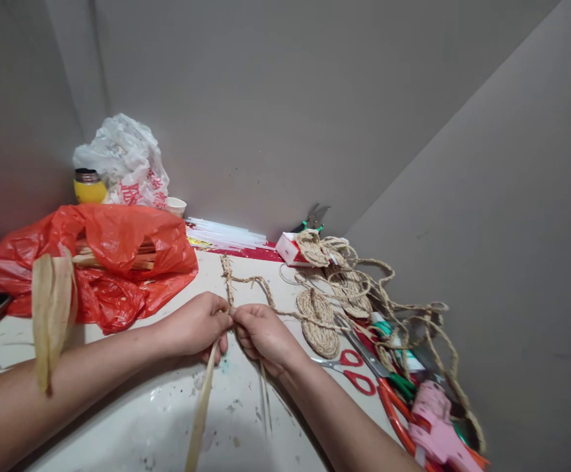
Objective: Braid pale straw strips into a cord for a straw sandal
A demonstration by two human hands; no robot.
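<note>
My left hand (206, 326) and my right hand (263, 334) meet over the table, both closed in pinches on the near end of a braided straw cord (229, 288). The cord runs away from me across the tabletop, with a side length of braid leading right. Below my left hand hangs a long, flat pale strip (200, 413). Thinner strands (267, 396) trail under my right hand. To the right lies an oval coiled straw sole (317, 322), with a braid crossing over it. My fingers hide the spot where the strands join.
Left, a red plastic bag (118, 288) holds dry strips; behind it stand a yellow jar (89, 189) and a white bag (128, 154). White glue sticks (226, 233) lie at the back. Right are red-handled scissors (356, 372), orange-handled shears (393, 406), a pink glue gun (433, 419) and tangled braid (388, 295).
</note>
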